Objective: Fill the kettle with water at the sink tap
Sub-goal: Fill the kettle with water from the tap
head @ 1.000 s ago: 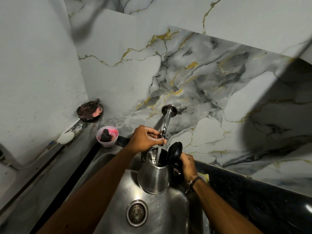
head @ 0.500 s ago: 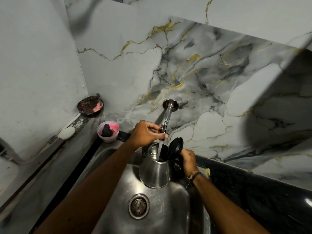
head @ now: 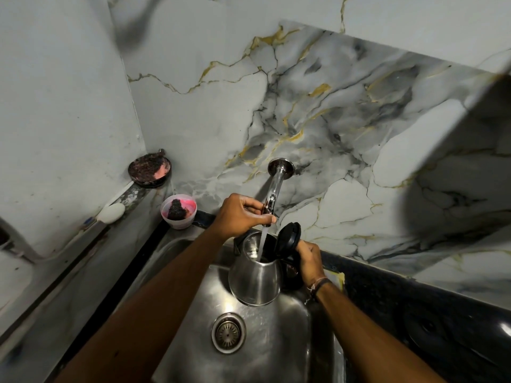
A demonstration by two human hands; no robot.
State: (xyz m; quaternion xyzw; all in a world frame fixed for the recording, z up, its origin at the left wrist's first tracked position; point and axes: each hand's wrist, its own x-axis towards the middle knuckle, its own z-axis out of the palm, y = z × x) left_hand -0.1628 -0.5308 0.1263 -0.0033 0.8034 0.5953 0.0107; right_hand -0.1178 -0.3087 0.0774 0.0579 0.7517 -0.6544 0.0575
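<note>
A steel kettle (head: 255,275) hangs above the steel sink (head: 276,355), its black lid (head: 289,238) flipped up. My right hand (head: 311,259) grips the kettle's black handle on its right side. A chrome tap (head: 276,186) comes out of the marble wall, and my left hand (head: 240,215) is closed on the tap's end. A stream of water (head: 262,241) falls from the tap into the kettle's open mouth.
The sink drain (head: 228,333) sits below the kettle. A pink cup with a dark scrubber (head: 179,211) and a dark round dish (head: 149,171) stand on the left ledge, near a white soap bar (head: 112,213). A black countertop (head: 442,319) runs to the right.
The water stream into the kettle has grown thicker. Both hands and the kettle keep their hold and place; only the view has shifted slightly.
</note>
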